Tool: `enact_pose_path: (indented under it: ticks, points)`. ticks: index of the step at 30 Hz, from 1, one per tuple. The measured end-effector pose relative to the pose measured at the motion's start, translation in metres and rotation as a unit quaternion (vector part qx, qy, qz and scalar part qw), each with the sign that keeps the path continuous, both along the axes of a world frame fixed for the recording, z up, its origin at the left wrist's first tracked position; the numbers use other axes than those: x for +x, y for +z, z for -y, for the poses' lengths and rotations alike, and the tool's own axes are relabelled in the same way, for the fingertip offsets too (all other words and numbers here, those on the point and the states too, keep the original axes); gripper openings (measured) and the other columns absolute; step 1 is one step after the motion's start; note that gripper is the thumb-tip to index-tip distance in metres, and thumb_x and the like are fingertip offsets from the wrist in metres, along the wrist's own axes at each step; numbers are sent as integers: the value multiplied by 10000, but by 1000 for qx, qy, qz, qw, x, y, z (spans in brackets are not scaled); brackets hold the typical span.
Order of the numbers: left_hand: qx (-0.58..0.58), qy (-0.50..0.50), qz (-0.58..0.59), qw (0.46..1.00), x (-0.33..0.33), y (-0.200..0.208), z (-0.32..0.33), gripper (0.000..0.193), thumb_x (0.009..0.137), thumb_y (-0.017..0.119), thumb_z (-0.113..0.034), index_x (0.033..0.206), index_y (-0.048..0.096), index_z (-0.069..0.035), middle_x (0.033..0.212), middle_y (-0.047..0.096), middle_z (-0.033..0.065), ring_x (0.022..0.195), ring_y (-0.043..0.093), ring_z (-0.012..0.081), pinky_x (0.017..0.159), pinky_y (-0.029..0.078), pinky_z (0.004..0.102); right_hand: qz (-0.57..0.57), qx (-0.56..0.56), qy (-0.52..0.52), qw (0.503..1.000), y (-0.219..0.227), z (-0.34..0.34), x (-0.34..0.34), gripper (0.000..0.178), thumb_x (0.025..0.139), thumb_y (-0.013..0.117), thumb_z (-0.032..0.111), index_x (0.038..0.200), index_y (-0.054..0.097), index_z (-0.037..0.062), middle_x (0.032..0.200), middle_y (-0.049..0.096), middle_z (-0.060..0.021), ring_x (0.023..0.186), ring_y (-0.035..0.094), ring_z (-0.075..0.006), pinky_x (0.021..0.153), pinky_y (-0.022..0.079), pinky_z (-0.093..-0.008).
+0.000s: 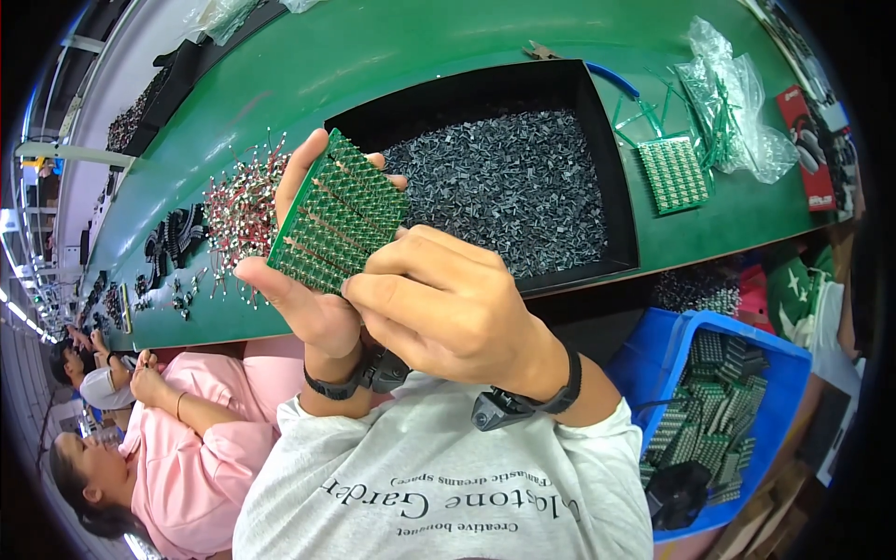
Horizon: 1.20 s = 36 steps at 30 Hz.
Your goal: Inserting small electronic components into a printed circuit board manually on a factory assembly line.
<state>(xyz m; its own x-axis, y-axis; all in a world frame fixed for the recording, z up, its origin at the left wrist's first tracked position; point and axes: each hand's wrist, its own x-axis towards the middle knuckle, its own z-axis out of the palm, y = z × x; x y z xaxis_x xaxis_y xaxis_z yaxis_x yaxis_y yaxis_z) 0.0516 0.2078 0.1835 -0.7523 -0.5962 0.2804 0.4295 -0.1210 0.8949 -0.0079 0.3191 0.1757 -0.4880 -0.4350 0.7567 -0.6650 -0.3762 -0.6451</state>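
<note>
A green circuit board panel [341, 219] covered in rows of small solder points is tilted up in my left hand [317, 313]. The fingers of that hand wrap behind the panel, and the thumb lies along its lower edge. My right hand [448, 294] is closed in a pinch at the panel's lower right edge. Whatever its fingertips hold, if anything, is hidden. Just beyond both hands stands a shallow black tray [618, 177], filled with many small dark components [504, 187]. The panel overlaps the tray's left side.
Left of the panel lies a heap of small parts with red and white wires [245, 210]. Cutters [539, 52], another board panel [674, 175], green strips and a plastic bag [737, 112] lie right. A blue bin [793, 359] holds boards. A co-worker in pink [201, 439] sits left.
</note>
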Motion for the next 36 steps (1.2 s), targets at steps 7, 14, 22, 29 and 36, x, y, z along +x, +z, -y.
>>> enact_pose_path:
  ticks: [7, 14, 22, 29, 36]
  points:
    - [-13, 31, 20, 999, -1, 0, -2, 1159, 836, 236, -920, 1511, 357, 14, 1249, 618, 211, 1080, 646, 303, 934, 539, 421, 2, 27, 18, 999, -1, -1, -1, 220, 687, 791, -13, 889, 710, 22, 836, 660, -85, 702, 656, -260, 684, 568, -366]
    - [-18, 15, 33, 999, 3, -1, 0, 1175, 831, 219, -928, 1488, 392, 30, 1261, 619, 217, 1071, 649, 302, 914, 546, 415, -10, 26, 24, 999, 0, -1, 2, 231, 674, 799, -10, 882, 701, 16, 827, 656, -86, 689, 649, -253, 663, 563, -359]
    - [16, -2, 26, 1000, 5, 1, 2, 1172, 848, 241, -923, 1479, 389, 54, 1226, 635, 231, 1026, 673, 319, 896, 559, 433, -9, -36, -30, 999, 0, -9, -6, 206, 609, 707, -116, 763, 647, 7, 701, 615, -87, 576, 599, -239, 529, 503, -316]
    - [3, -20, -13, 1000, 5, -1, 7, 1136, 870, 257, -898, 1512, 338, 36, 1250, 622, 249, 1067, 660, 334, 853, 570, 407, -35, 32, -56, 997, -1, -15, -13, 275, 632, 795, -75, 882, 730, 21, 787, 656, -84, 612, 626, -229, 557, 524, -307]
    - [5, 25, 2, 1000, 0, -1, -3, 1128, 871, 266, -896, 1500, 364, 35, 1241, 624, 241, 1033, 663, 321, 820, 578, 389, 5, 28, 1, 1000, 3, 3, 3, 200, 660, 764, -75, 814, 669, 10, 776, 645, -93, 592, 612, -231, 560, 529, -331]
